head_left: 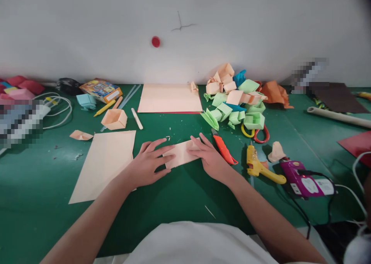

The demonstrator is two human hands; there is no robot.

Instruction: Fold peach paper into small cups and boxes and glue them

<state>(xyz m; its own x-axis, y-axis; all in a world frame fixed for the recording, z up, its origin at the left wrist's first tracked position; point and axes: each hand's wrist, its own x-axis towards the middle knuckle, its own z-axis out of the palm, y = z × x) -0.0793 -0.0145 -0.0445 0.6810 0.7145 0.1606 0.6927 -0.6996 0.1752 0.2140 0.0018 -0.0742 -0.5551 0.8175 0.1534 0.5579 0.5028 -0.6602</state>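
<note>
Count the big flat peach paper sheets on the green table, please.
2. The near sheet lies beside the left hand; the back sheet lies by the wall. The folded piece pressed by that hand and the right hand is not counted; more may hide beneath the back sheet.

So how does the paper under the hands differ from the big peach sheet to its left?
The folded paper is small and narrow; the big sheet is far larger and lies flat. The left hand and right hand press the folded paper; neither holds the big sheet. Both are peach, on the green table.
</note>
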